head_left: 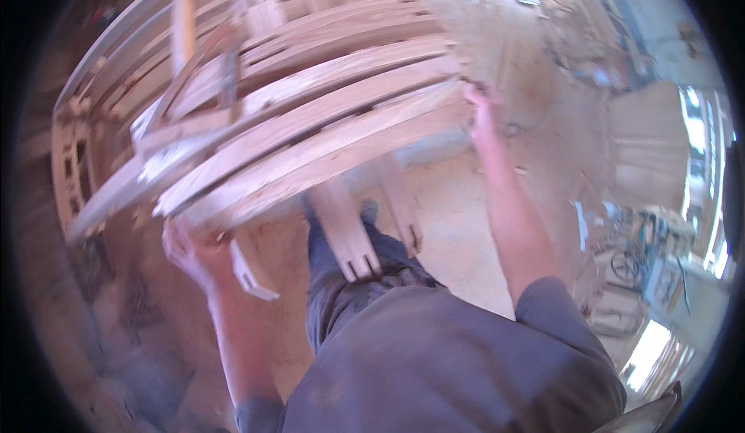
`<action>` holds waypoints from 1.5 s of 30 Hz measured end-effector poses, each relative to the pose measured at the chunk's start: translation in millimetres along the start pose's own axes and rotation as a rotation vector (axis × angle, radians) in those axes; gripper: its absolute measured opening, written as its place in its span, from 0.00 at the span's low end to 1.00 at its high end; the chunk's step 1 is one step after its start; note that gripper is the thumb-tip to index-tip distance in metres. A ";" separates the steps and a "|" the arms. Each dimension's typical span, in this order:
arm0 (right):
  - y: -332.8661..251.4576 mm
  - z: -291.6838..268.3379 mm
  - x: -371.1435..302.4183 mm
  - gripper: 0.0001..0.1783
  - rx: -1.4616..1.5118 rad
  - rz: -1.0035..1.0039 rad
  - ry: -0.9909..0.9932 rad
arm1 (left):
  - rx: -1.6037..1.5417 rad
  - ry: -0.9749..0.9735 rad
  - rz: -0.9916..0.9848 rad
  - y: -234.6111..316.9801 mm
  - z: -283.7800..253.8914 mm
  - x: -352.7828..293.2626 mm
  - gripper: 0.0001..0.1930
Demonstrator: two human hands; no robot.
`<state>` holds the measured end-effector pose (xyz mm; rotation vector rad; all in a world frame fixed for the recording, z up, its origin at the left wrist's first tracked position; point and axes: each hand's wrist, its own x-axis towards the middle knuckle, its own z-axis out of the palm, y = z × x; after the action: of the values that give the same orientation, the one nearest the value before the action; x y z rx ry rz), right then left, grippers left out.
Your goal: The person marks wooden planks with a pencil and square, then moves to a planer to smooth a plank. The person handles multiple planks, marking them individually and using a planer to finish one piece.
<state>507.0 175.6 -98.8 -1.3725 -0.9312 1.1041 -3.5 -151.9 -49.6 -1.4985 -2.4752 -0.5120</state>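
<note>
Left hand, right hand grip front timber by ends, near edge of stack. I'd guess positioning; next needs even support.

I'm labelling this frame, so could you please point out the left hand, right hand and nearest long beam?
Left hand [190,251]: head view, its middle.
Right hand [483,107]: head view, its middle.
Nearest long beam [349,154]: head view, its front face.

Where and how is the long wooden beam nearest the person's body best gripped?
Probably at both ends, from the body side, where the left hand and right hand are. The long wooden beam spans between them, and two slotted pieces jut bodyward near its middle, likely crowding a central grip.
</note>
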 end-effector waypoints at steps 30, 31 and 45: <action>-3.4 -36.3 64.5 0.13 -0.227 -0.018 -0.245 | -0.818 -0.295 -0.593 -52.7 -34.3 51.4 0.46; -1.8 -34.4 65.6 0.12 -0.202 -0.030 -0.237 | -0.807 -0.285 -0.590 -50.8 -38.5 52.4 0.46; -40.1 -15.9 56.5 0.15 -0.341 0.023 -0.374 | -0.850 -0.320 -0.778 -27.2 -49.6 72.7 0.52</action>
<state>539.1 229.8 -65.6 -1.4761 -1.4296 1.2877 -61.7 -123.7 16.0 -0.7100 -3.2675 -1.7411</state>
